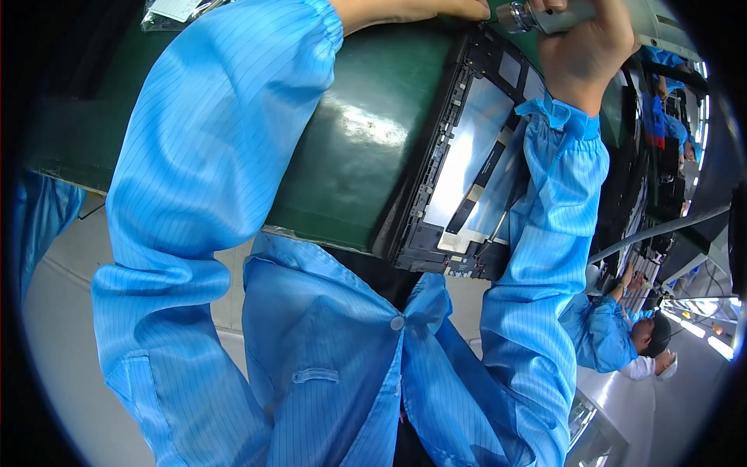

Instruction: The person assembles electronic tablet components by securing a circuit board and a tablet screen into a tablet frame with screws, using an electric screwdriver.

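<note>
My right hand (583,50), near the top edge, is wrapped round a pale grey, rounded power tool (576,15) with a shiny metal collar at its left end. What kind of tool it is does not show clearly. My left hand (447,8) reaches in from the left, close to that collar; the top edge cuts off most of its fingers, so its grip is hidden. Below both hands lies a black-framed electronic chassis (424,194) with silver plates and a dark strip across it. My right sleeve covers part of its right side.
The chassis rests on a glossy green work mat (366,117), whose near edge runs in front of my body. A clear bag (175,12) with a white label lies at the far left. On the right, a grey tube (661,229) runs past, and a co-worker (615,335) in blue sits beyond.
</note>
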Demonstrator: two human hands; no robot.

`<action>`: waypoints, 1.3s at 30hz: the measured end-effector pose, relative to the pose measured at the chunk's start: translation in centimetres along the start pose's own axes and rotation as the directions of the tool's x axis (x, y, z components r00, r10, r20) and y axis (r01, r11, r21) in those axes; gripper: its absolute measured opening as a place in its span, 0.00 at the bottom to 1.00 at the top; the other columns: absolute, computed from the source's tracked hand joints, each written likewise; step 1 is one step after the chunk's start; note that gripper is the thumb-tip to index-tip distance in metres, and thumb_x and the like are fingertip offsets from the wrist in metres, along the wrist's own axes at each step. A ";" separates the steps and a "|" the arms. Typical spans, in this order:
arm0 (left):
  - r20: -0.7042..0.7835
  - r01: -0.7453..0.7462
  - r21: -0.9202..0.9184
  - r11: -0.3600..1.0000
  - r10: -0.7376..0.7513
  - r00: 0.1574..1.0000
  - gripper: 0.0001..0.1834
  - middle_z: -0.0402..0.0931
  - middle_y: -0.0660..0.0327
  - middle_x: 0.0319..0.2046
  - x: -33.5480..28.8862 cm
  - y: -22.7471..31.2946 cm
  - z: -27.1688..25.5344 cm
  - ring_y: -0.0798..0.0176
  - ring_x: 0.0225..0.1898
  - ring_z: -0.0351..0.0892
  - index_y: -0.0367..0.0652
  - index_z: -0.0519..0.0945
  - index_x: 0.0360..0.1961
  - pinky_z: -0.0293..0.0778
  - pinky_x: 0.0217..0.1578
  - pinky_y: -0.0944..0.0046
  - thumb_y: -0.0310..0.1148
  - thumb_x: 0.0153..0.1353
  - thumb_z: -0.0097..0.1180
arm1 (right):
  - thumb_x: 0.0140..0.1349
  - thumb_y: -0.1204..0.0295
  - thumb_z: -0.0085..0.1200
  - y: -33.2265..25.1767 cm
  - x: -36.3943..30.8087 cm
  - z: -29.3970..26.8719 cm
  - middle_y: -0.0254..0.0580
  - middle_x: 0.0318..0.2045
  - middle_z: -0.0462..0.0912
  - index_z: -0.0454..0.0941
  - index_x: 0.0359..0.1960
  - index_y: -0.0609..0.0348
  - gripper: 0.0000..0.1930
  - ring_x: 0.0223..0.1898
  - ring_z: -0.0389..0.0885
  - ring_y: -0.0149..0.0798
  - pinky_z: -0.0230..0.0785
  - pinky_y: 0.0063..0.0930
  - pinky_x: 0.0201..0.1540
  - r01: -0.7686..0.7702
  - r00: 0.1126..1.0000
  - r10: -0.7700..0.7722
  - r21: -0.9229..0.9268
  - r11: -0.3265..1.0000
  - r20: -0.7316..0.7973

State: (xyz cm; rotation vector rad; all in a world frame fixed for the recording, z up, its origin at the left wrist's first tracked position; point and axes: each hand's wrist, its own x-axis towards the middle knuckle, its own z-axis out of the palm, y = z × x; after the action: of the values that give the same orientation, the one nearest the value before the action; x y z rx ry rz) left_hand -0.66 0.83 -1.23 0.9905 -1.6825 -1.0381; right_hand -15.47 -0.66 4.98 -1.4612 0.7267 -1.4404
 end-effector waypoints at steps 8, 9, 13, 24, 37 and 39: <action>0.022 -0.016 -0.034 0.999 0.017 1.000 0.09 0.83 0.59 0.23 0.3 0.0 -0.1 0.72 0.26 0.74 0.32 0.85 0.34 0.72 0.31 0.68 0.29 0.56 0.63 | 0.60 0.76 0.47 -0.1 0.2 0.0 0.45 0.33 0.79 0.71 0.35 0.60 0.03 0.17 0.67 0.26 0.64 0.21 0.20 0.047 0.998 -0.047 -0.004 0.999 0.036; 0.030 -0.002 -0.027 1.000 0.003 1.000 0.09 0.83 0.59 0.24 0.3 0.1 0.0 0.72 0.26 0.75 0.32 0.86 0.34 0.72 0.31 0.68 0.29 0.56 0.63 | 0.60 0.76 0.47 -0.1 0.2 -0.1 0.45 0.33 0.79 0.71 0.35 0.60 0.03 0.17 0.67 0.26 0.64 0.21 0.20 0.048 0.998 -0.048 -0.006 0.999 0.035; 0.035 -0.022 -0.013 1.000 0.023 0.999 0.09 0.84 0.59 0.25 0.0 0.1 0.3 0.73 0.27 0.75 0.33 0.86 0.35 0.73 0.33 0.68 0.29 0.57 0.63 | 0.60 0.76 0.48 -0.4 -0.2 -0.2 0.45 0.33 0.79 0.71 0.36 0.60 0.03 0.17 0.67 0.26 0.64 0.22 0.20 0.038 0.999 -0.037 -0.020 0.999 0.036; 0.035 -0.016 -0.007 1.000 0.016 0.999 0.09 0.85 0.58 0.27 0.4 0.8 0.1 0.72 0.28 0.77 0.33 0.85 0.35 0.74 0.34 0.68 0.29 0.58 0.63 | 0.60 0.77 0.46 -0.5 0.3 -0.6 0.51 0.36 0.81 0.72 0.42 0.66 0.09 0.17 0.69 0.27 0.66 0.24 0.20 0.056 0.998 -0.056 0.000 0.998 0.021; -0.283 0.410 0.515 0.752 -0.303 0.910 0.47 0.78 0.36 0.38 -5.5 7.8 6.5 0.43 0.38 0.82 0.23 0.71 0.37 0.79 0.37 0.53 0.62 0.37 0.74 | 0.55 0.81 0.51 -6.8 -0.7 -6.3 0.50 0.40 0.83 0.76 0.39 0.72 0.10 0.17 0.71 0.31 0.63 0.26 0.19 0.072 0.995 -0.061 0.149 0.986 -0.078; -0.318 0.504 0.512 0.696 -0.391 0.864 0.50 0.78 0.37 0.38 -6.0 8.5 9.1 0.41 0.41 0.82 0.23 0.71 0.39 0.78 0.40 0.49 0.62 0.33 0.76 | 0.55 0.83 0.49 -9.0 -2.6 -8.9 0.50 0.42 0.82 0.75 0.41 0.70 0.12 0.17 0.70 0.29 0.63 0.23 0.20 0.016 0.997 -0.011 0.061 0.998 -0.078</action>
State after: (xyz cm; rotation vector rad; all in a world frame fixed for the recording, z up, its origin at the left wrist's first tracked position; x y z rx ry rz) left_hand -8.98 11.11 2.81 1.9284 -1.6652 -0.6806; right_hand -26.23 3.35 10.89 -1.3717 0.7153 -1.5240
